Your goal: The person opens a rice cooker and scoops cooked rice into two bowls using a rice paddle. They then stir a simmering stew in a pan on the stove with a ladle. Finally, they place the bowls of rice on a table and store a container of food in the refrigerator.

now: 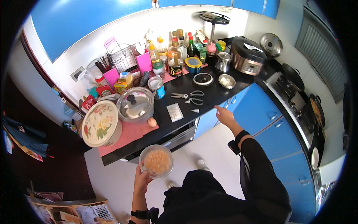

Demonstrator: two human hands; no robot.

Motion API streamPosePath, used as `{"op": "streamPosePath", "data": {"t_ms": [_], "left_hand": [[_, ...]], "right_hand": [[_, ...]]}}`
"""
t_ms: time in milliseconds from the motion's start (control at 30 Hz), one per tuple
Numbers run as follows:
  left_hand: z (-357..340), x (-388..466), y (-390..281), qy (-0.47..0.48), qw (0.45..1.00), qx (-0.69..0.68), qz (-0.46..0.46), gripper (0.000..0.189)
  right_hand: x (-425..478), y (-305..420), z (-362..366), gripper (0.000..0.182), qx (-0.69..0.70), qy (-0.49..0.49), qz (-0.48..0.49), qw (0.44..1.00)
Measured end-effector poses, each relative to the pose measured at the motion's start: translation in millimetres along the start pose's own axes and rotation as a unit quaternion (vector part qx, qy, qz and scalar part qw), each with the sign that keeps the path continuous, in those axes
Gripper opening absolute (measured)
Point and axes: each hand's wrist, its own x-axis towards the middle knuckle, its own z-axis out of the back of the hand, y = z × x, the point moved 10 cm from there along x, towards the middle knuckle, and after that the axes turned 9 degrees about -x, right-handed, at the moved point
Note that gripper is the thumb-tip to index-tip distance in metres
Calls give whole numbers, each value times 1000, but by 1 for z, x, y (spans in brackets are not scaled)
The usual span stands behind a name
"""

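My left hand grips a round clear plastic container filled with small orange-pink chunks, held in front of the counter's edge. My right hand is raised beside the counter's front edge, a finger extended, with nothing seen in it. Near it on the black counter lie kitchen scissors, a white sachet and a small cut-off white corner. An egg rests at the edge of a pink cloth. Farther back are a small metal bowl of white contents and a white-rimmed round lid.
A floral lidded pot and a glass-lidded steel pot stand at the counter's left. Bottles and jars line the wall. A rice cooker fills the corner; a gas stove is at the right. Blue cabinets lie below.
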Motion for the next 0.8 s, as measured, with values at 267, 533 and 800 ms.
{"op": "streamPosePath", "data": {"t_ms": [267, 533, 800], "left_hand": [[-72, 22, 24, -64, 990, -122, 9, 66], [-87, -6, 29, -113, 977, -161, -81, 74], [-42, -90, 50, -157, 952, -213, -154, 72]], "right_hand": [[180, 10, -8, 41, -235, -121, 165, 950], [167, 13, 71, 25, 216, -166, 182, 945], [116, 78, 52, 23, 633, 197, 53, 747]]}}
